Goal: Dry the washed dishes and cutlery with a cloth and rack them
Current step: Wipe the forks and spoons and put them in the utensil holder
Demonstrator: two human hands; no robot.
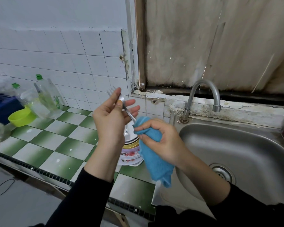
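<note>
Green-and-white tiles cover the counter point(56, 140), with a steel sink point(236, 145) and tap point(191, 97) to the right. Above the counter's edge the left hand point(111, 118) pinches a fork point(127, 112) near its head between thumb and forefinger, the other fingers spread loose. The tines point up and away and are blurred. The right hand point(161, 141) is clenched round a blue cloth point(156, 166), which wraps the lower end of the fork's handle; the rest of the cloth hangs down. A stack of plates point(130, 154) sits on the counter just below the hands.

The fork looks light, thin and stiff, and probably slick if wet, so a pinch at the neck seems a sound hold while the cloth runs along the handle. The tines are best wiped through the cloth, not with bare fingers. The cloth is soft and limp, so it needs bunching in the palm to press well. The plates look heavier and breakable, likely wanting a hold at the rim with both hands
</note>
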